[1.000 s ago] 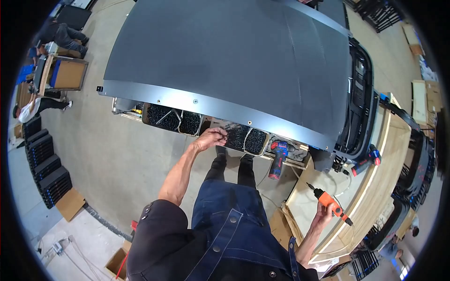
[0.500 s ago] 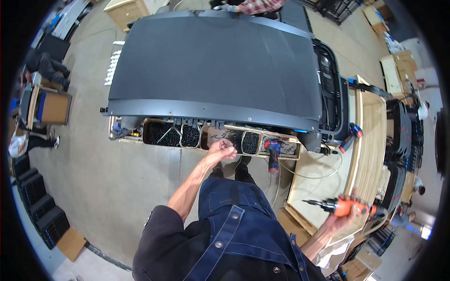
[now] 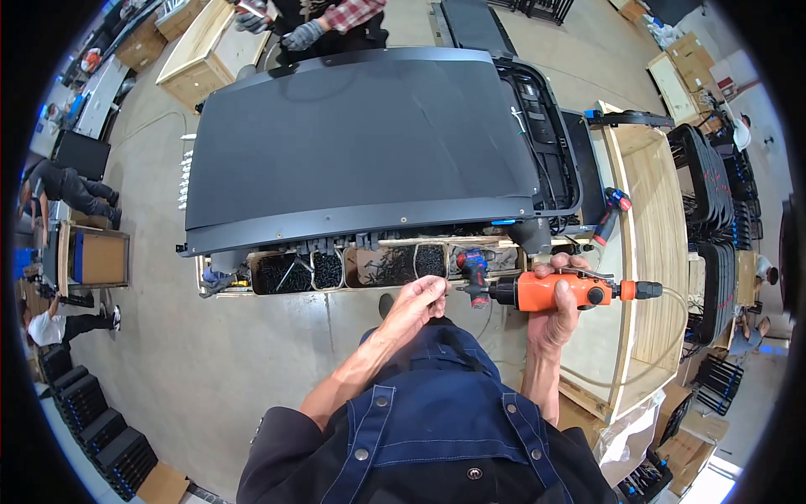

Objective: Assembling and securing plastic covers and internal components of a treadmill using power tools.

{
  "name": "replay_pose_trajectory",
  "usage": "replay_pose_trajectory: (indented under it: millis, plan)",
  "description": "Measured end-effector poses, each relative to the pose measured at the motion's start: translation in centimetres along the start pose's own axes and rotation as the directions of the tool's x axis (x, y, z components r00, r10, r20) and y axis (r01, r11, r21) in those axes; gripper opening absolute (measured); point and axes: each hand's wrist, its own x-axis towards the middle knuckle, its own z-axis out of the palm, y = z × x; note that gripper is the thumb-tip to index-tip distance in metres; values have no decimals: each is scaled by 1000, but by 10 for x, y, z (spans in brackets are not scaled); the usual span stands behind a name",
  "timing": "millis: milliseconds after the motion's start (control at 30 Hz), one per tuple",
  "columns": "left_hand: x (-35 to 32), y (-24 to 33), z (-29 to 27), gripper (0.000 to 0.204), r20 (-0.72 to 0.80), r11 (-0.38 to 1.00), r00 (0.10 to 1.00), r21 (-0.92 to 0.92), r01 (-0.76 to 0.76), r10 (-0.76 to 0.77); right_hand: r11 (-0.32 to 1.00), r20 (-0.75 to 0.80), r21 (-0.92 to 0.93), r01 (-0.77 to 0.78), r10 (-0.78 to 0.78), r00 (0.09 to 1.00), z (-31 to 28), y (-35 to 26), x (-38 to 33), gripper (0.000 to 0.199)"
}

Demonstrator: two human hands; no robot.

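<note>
The right hand [image 3: 554,326] wraps the driver [image 3: 537,292], near right, apparently levelled so its nose [image 3: 504,293] faces the left hand [image 3: 415,302], whose fingertips press together, contents unclear. Screws [image 3: 430,262] sit just beyond, probably for easy reach.

An orange-and-black power driver [image 3: 546,292] is being held crosswise, its slim bit [image 3: 480,290] pointing left, beside the dark panel's [image 3: 361,134] near edge, toward its right end.
</note>
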Motion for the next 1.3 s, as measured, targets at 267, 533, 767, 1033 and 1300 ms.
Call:
replay_pose_trajectory:
  millis: [267,533,767,1033,1300]
  plan:
    - [27,-12,49,19,-25,949,997,-308,63,-74,993,-46,113,-37,43,998,-24,-13,32,45]
    - [65,-25,71,19,-43,843,989,-528,98,-142,996,-52,88,-22,27,998,-47,-21,72,44]
    - [94,-30,101,20,-131,815,978,-577,60,-164,999,11,-48,26,-25,1000,-60,-24,98,47]
    - [166,-44,106,18,-86,732,960,-666,142,-265,928,337,-264,263,-167,927,-70,-20,121,50]
    - [216,-45,127,23,25,627,962,-754,197,-272,813,459,-423,400,-188,868,-66,-12,158,50]
